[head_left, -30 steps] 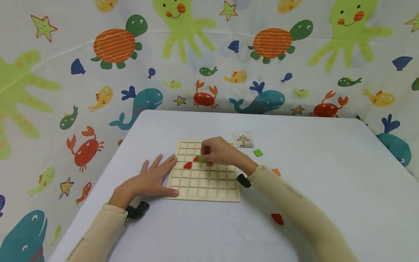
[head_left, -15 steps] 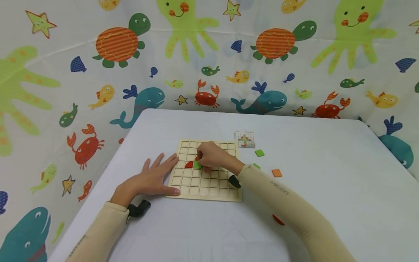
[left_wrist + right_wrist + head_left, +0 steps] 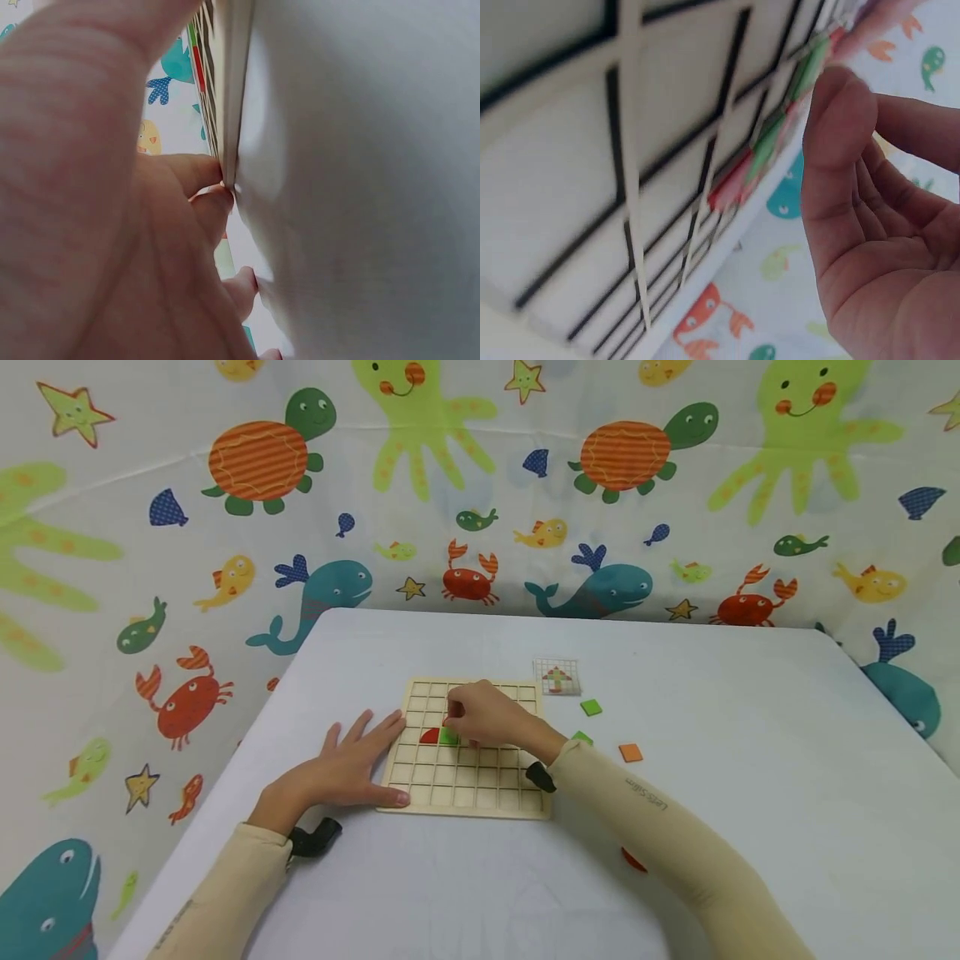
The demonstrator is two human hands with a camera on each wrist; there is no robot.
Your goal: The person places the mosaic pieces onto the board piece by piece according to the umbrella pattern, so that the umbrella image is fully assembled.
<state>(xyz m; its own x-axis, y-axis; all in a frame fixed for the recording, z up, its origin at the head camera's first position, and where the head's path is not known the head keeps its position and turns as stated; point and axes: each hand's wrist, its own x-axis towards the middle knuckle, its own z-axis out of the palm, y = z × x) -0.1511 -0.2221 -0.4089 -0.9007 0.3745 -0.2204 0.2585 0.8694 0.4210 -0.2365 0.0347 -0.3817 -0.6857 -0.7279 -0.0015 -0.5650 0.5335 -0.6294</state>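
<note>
A pale wooden grid board (image 3: 465, 793) lies on the white table. My left hand (image 3: 348, 768) rests spread at its left side, fingers and thumb touching the edge; the left wrist view shows fingertips (image 3: 217, 196) against the rim. In one cell lies a green square tile (image 3: 448, 737), beside a red quarter-round tile (image 3: 430, 736). Another red tile is mostly hidden behind my right hand (image 3: 491, 717). That hand's fingers are curled, thumb and index tip together at the green tile; I see nothing held between them. Red and green tiles (image 3: 765, 146) appear blurred in the right wrist view.
A small card (image 3: 557, 677) with a grid pattern lies behind the board. To the right are a green square (image 3: 591, 707), another green tile (image 3: 582, 738) partly behind the sleeve, an orange square (image 3: 631, 752) and a red tile (image 3: 633, 860). A sea-animal cloth hangs behind.
My right hand has brought the green square tile down and left into a cell beside the red quarter-round; the tile now lies flat there. The left hand stays at the board's edge.
</note>
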